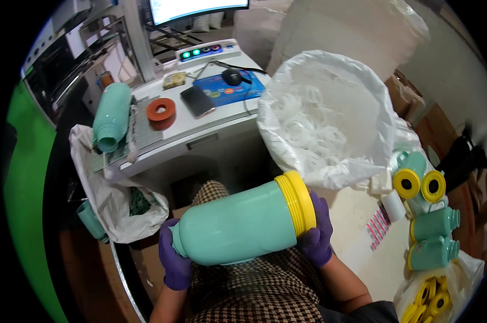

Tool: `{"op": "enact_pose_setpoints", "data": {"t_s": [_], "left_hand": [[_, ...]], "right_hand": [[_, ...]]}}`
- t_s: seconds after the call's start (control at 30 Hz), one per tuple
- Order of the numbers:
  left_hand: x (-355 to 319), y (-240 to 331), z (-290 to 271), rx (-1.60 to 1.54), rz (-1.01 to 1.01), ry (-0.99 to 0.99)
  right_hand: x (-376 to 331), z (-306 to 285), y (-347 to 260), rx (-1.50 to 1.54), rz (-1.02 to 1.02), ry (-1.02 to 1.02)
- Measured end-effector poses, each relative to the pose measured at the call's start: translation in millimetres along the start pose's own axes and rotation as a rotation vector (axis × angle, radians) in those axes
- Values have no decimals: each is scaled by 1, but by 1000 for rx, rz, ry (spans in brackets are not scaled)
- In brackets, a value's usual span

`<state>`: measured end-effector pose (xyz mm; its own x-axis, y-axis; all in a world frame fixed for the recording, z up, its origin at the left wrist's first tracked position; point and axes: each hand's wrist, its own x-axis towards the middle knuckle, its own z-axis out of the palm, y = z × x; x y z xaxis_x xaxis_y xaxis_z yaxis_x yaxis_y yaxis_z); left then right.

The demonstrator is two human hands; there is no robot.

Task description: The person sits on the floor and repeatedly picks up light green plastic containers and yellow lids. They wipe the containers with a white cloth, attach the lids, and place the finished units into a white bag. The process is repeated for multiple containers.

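A large green plastic flask body (235, 226) lies sideways across my lap between my two gloved hands. Its narrow neck end points left, and a ribbed yellow ring (296, 207) is fitted around its wide right end. My left hand (174, 257), in a purple glove, is closed around the neck. My right hand (319, 234), gloved the same way, grips the yellow ring at the other end; some of its fingers are hidden behind the ring.
Ahead, a white bench carries another green flask body (112, 116), an orange-red round fixture (161, 113), a phone (198, 102) and a mouse (232, 77). A white sack (265, 116) holds clear rings. At right stand green flasks (432, 223) and a bag of yellow parts (434, 301).
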<state>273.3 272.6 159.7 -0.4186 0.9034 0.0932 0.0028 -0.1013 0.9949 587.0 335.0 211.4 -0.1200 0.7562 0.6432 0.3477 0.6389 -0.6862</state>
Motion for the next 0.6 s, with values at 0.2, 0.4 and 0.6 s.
{"op": "enact_pose_setpoints", "data": {"t_s": [0.2, 0.4, 0.6], "left_hand": [[2, -13, -12, 251, 164, 6], [12, 5, -11, 200, 205, -14], [24, 32, -16, -406, 213, -202]], "right_hand": [[-19, 17, 2, 27, -2, -4], [-41, 22, -16, 300, 233, 128], [-21, -27, -5, 710, 175, 374]]}}
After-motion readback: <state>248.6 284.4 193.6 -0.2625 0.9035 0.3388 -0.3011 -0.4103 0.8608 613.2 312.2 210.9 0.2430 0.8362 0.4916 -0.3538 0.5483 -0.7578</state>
